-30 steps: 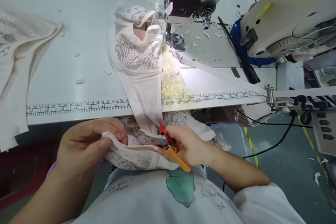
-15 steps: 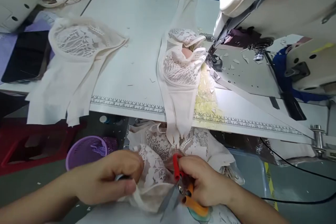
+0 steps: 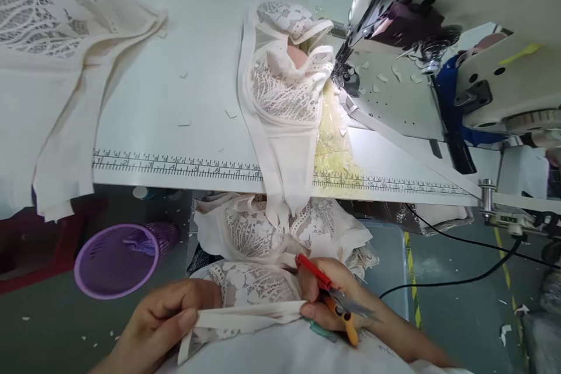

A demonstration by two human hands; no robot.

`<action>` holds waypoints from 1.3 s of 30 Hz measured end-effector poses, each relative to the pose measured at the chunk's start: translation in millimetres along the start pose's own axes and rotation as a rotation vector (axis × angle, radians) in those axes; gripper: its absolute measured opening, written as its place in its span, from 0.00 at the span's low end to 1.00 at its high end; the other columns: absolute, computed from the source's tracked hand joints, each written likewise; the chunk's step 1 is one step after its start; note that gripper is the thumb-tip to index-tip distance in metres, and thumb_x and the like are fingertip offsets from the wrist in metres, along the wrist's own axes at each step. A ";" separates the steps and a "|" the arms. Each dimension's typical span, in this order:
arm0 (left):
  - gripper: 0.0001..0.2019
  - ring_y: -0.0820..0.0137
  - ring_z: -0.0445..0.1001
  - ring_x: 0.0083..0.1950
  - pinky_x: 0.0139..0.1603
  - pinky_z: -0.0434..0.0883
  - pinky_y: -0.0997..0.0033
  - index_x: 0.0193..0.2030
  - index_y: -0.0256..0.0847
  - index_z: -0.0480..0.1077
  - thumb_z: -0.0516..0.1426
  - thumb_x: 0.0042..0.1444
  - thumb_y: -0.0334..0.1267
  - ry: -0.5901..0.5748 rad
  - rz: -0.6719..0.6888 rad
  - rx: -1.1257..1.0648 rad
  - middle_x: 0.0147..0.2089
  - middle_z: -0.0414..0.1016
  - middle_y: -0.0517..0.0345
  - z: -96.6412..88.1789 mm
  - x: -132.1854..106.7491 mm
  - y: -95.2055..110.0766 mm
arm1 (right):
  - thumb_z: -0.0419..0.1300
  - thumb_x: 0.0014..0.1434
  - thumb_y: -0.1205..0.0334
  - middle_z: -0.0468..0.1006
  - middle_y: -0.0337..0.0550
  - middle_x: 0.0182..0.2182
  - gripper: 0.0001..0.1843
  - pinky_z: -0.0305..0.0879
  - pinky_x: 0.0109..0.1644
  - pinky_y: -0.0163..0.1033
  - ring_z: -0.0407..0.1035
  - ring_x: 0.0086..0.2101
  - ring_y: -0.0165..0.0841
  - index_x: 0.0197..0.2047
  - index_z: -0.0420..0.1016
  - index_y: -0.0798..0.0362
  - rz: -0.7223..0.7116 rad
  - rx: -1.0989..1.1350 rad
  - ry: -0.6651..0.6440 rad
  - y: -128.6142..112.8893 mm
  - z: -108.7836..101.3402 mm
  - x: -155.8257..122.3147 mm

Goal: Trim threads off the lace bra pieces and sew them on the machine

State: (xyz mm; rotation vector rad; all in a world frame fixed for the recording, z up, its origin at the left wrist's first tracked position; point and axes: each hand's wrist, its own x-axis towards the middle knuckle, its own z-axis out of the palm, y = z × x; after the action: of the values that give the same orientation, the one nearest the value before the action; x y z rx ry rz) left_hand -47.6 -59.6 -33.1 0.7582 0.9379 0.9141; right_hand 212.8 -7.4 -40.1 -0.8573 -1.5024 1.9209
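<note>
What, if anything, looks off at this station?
Mostly litter: pale scraps lie scattered on the white table, the sewing machine bed and the floor. The yellow film on the table looks crumpled. Also, the scissors in the right hand have their blades pointing back toward the forearm. No obvious damage.

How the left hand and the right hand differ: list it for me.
Load: the left hand shows only cloth in its grip, while the right hand also holds scissors with red and orange handles.
Place: the left hand is at the left end of the pale band, the right hand at its other end.
Shared: both are bare, low in the view, with the band stretched between them.
</note>
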 end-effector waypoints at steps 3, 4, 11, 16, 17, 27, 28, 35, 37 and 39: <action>0.18 0.72 0.58 0.22 0.22 0.59 0.73 0.21 0.41 0.56 0.51 0.60 0.45 0.020 -0.014 -0.081 0.19 0.55 0.62 2.9 -6.4 -4.6 | 0.61 0.54 0.62 0.62 0.34 0.22 0.10 0.54 0.23 0.33 0.57 0.21 0.28 0.29 0.61 0.49 0.016 0.075 0.013 7.2 2.3 -10.7; 0.18 0.73 0.58 0.22 0.23 0.59 0.74 0.21 0.41 0.56 0.52 0.60 0.45 0.033 -0.020 -0.098 0.19 0.56 0.63 3.7 -8.2 -5.1 | 0.60 0.55 0.62 0.62 0.34 0.22 0.09 0.55 0.24 0.34 0.57 0.22 0.28 0.30 0.61 0.49 0.021 0.091 0.021 8.7 2.8 -13.4; 0.20 0.74 0.58 0.22 0.23 0.60 0.75 0.21 0.40 0.54 0.50 0.61 0.47 0.029 0.015 0.015 0.20 0.56 0.64 2.8 -11.7 2.2 | 0.60 0.55 0.65 0.64 0.34 0.23 0.09 0.56 0.26 0.34 0.58 0.23 0.28 0.30 0.61 0.49 0.026 0.078 0.027 5.4 6.1 -14.0; 0.12 0.72 0.64 0.26 0.27 0.64 0.72 0.27 0.44 0.59 0.46 0.62 0.33 -0.111 0.336 0.713 0.23 0.63 0.62 2.4 8.4 33.1 | 0.60 0.52 0.65 0.66 0.35 0.23 0.09 0.57 0.24 0.32 0.59 0.22 0.27 0.27 0.61 0.51 0.058 -0.220 0.113 -10.2 6.1 5.1; 0.09 0.71 0.66 0.28 0.28 0.64 0.71 0.29 0.44 0.61 0.48 0.60 0.30 -0.108 0.447 0.915 0.25 0.65 0.61 3.0 14.5 41.2 | 0.61 0.52 0.64 0.66 0.35 0.22 0.09 0.57 0.23 0.32 0.60 0.22 0.27 0.27 0.62 0.51 0.061 -0.277 0.148 -12.8 5.0 8.7; 0.06 0.67 0.74 0.45 0.48 0.73 0.67 0.41 0.42 0.66 0.56 0.56 0.31 -0.074 0.910 1.487 0.41 0.76 0.53 9.0 46.2 73.0 | 0.62 0.54 0.64 0.79 0.50 0.44 0.08 0.71 0.44 0.39 0.75 0.42 0.37 0.39 0.70 0.51 -0.350 -0.556 0.093 -30.5 -15.6 8.7; 0.06 0.68 0.75 0.45 0.47 0.73 0.69 0.40 0.42 0.66 0.55 0.56 0.31 -0.074 0.898 1.474 0.41 0.76 0.53 10.7 46.7 71.8 | 0.61 0.55 0.65 0.79 0.52 0.44 0.08 0.71 0.45 0.40 0.74 0.43 0.37 0.40 0.70 0.52 -0.380 -0.607 0.066 -28.7 -15.5 7.9; 0.07 0.72 0.77 0.41 0.45 0.74 0.77 0.38 0.45 0.67 0.52 0.57 0.29 -0.002 0.826 1.369 0.39 0.78 0.59 17.7 38.6 68.4 | 0.54 0.54 0.72 0.77 0.57 0.46 0.13 0.71 0.48 0.41 0.73 0.46 0.38 0.44 0.69 0.55 -0.505 -0.763 0.089 -17.7 -6.2 3.2; 0.08 0.75 0.76 0.42 0.47 0.73 0.80 0.38 0.46 0.69 0.52 0.57 0.29 0.029 0.852 1.336 0.39 0.77 0.62 14.7 34.4 67.5 | 0.55 0.54 0.72 0.78 0.54 0.44 0.11 0.71 0.46 0.40 0.73 0.44 0.37 0.41 0.69 0.53 -0.513 -0.677 0.144 -19.7 -3.3 1.0; 0.10 0.77 0.76 0.42 0.48 0.72 0.85 0.39 0.47 0.70 0.51 0.57 0.29 0.045 0.861 1.312 0.40 0.77 0.64 9.6 30.3 66.1 | 0.56 0.54 0.72 0.79 0.48 0.38 0.07 0.71 0.40 0.37 0.74 0.36 0.33 0.36 0.69 0.52 -0.489 -0.594 0.199 -22.0 -0.6 -0.9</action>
State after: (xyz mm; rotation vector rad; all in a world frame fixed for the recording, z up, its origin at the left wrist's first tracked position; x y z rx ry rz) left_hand -50.5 -6.1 17.0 2.3934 1.2329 0.9553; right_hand 214.7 -2.7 -18.7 -0.7889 -1.9642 1.0217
